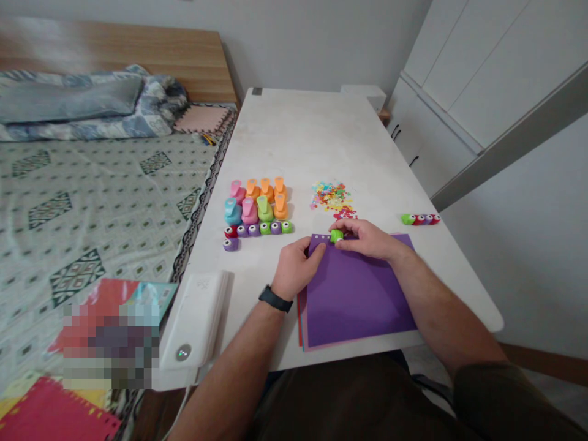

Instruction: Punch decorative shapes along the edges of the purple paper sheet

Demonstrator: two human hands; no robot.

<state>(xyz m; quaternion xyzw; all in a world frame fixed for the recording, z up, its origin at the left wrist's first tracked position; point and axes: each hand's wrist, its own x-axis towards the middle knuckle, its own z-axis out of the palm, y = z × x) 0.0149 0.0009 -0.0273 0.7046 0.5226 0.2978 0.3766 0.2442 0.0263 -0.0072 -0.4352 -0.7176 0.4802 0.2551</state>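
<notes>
A purple sheet (358, 294) lies on top of a small stack of coloured sheets near the front edge of the white table (298, 135). My left hand (296, 266) is closed in a pinch on the sheet's far left corner. My right hand (367, 237) is closed around a small green punch (337, 235) set on the sheet's far edge, where a short row of punched holes shows.
Several larger coloured punches (257, 202) stand left of the sheet, with a row of small ones (257, 230) in front. A confetti pile (333, 197) lies beyond the sheet. More small punches (420, 218) lie at right. A white device (195, 318) sits front left. A bed (92, 196) is left.
</notes>
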